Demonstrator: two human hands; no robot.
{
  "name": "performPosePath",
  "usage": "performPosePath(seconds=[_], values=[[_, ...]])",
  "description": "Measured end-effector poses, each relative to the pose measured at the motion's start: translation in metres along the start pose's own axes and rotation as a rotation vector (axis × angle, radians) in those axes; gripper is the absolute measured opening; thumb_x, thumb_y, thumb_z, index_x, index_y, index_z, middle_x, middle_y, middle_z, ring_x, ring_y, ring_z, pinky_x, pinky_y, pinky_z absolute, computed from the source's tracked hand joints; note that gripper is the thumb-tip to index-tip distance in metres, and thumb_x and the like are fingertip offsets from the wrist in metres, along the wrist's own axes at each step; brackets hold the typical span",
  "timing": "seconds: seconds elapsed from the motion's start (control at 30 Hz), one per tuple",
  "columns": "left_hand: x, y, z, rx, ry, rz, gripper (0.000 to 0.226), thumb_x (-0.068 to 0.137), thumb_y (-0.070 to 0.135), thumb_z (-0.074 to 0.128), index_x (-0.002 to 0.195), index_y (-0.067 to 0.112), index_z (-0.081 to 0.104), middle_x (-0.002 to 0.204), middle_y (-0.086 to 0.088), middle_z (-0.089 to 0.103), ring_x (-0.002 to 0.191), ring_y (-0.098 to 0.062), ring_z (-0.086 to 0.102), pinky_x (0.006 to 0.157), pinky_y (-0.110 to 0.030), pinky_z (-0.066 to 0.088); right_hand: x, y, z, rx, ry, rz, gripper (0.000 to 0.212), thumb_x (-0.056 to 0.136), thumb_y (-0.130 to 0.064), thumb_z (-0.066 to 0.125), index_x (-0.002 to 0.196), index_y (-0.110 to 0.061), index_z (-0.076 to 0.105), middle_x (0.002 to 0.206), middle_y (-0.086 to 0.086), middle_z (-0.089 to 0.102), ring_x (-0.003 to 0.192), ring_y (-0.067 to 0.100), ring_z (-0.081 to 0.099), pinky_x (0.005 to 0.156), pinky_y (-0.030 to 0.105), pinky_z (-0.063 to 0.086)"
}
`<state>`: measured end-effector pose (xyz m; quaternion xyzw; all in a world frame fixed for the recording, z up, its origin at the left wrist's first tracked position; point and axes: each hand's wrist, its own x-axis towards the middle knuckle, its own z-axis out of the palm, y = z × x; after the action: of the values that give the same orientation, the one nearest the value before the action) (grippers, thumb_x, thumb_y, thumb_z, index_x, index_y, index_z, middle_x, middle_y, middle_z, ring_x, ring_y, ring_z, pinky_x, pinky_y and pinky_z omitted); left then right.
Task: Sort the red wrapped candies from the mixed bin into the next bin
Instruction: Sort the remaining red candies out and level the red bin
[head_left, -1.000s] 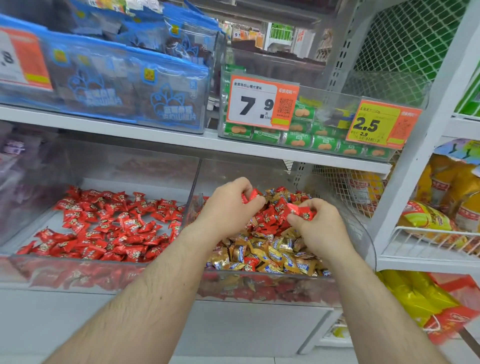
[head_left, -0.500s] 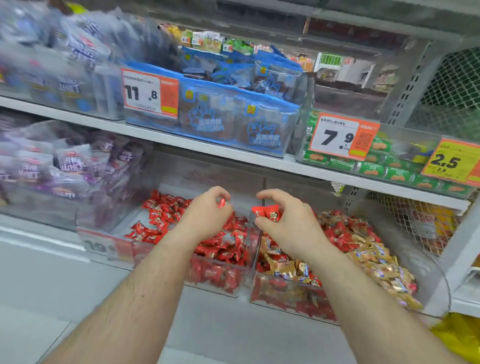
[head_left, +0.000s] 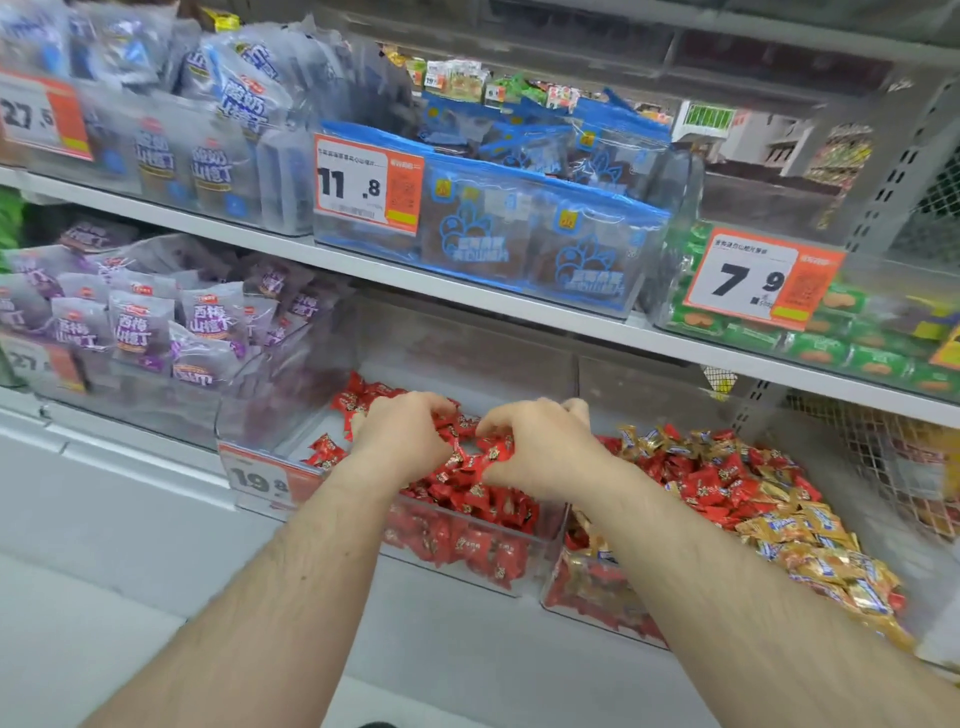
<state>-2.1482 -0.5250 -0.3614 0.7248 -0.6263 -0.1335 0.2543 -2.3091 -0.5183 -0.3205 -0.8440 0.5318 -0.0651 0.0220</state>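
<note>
Both hands are held over the clear plastic red-candy bin (head_left: 540, 561): left hand (head_left: 402, 439) and right hand (head_left: 535, 447) each curled around red wrapped candies (head_left: 496, 452). Release should be made low, well inside the walls. Clear mixed bin (head_left: 613, 618) sits alongside, right.

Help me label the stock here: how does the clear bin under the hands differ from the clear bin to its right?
The left bin holds only red candies; the right bin mixes red and gold ones. The left bin carries a price tag; the right bin shows none. Both hands are over the left bin, not the right. Both bins are clear plastic.
</note>
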Motion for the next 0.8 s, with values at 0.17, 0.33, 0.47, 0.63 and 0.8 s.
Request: performPosePath(seconds=[0.17, 0.33, 0.47, 0.63, 0.8], values=[[-0.009, 0.054, 0.015, -0.324, 0.044, 0.126, 0.029, 0.090, 0.023, 0.057, 0.118, 0.025, 0.064, 0.119, 0.006, 0.066, 0.109, -0.017, 0.059, 0.095, -0.033, 0.048, -0.029, 0.043, -0.038, 0.195, 0.152, 0.157, 0.024, 0.088, -0.020, 0.062, 0.107, -0.034, 0.069, 0.108, -0.013, 0.068, 0.112, 0.014, 0.058, 0.107, 0.038, 0.035], [-0.019, 0.103, 0.041, -0.346, 0.009, 0.243, 0.034, 0.093, 0.029, 0.055, 0.127, 0.025, 0.055, 0.132, 0.001, 0.048, 0.115, -0.020, 0.051, 0.091, -0.032, 0.045, -0.057, 0.120, -0.061, 0.210, 0.138, 0.379, 0.031, 0.088, -0.002, 0.050, 0.098, -0.022, 0.072, 0.107, -0.001, 0.069, 0.099, 0.018, 0.062, 0.084, 0.028, 0.049], [-0.029, 0.126, 0.061, -0.175, -0.011, 0.195, 0.038, 0.091, 0.018, 0.054, 0.128, 0.026, 0.049, 0.133, 0.000, 0.039, 0.110, -0.022, 0.050, 0.079, -0.034, 0.041, -0.052, 0.159, -0.043, -0.010, -0.159, 0.346, 0.041, 0.088, -0.001, 0.044, 0.113, -0.019, 0.071, 0.123, 0.001, 0.066, 0.114, 0.021, 0.059, 0.096, 0.034, 0.050], [-0.033, 0.132, 0.073, -0.005, 0.078, 0.173, 0.041, 0.082, 0.003, 0.057, 0.118, 0.022, 0.051, 0.125, -0.001, 0.033, 0.094, -0.021, 0.047, 0.072, -0.035, 0.038, -0.015, 0.167, -0.021, -0.087, -0.363, 0.261, 0.048, 0.092, -0.005, 0.044, 0.133, -0.025, 0.060, 0.140, -0.004, 0.056, 0.127, 0.019, 0.051, 0.105, 0.033, 0.042], [-0.034, 0.129, 0.074, -0.013, 0.095, 0.182, 0.039, 0.081, 0.001, 0.060, 0.112, 0.024, 0.054, 0.125, 0.001, 0.032, 0.092, -0.020, 0.048, 0.072, -0.035, 0.040, 0.022, 0.175, 0.005, -0.230, -0.644, 0.317, 0.047, 0.101, -0.035, 0.042, 0.145, -0.018, 0.047, 0.154, 0.003, 0.040, 0.138, 0.025, 0.040, 0.114, 0.041, 0.033]])
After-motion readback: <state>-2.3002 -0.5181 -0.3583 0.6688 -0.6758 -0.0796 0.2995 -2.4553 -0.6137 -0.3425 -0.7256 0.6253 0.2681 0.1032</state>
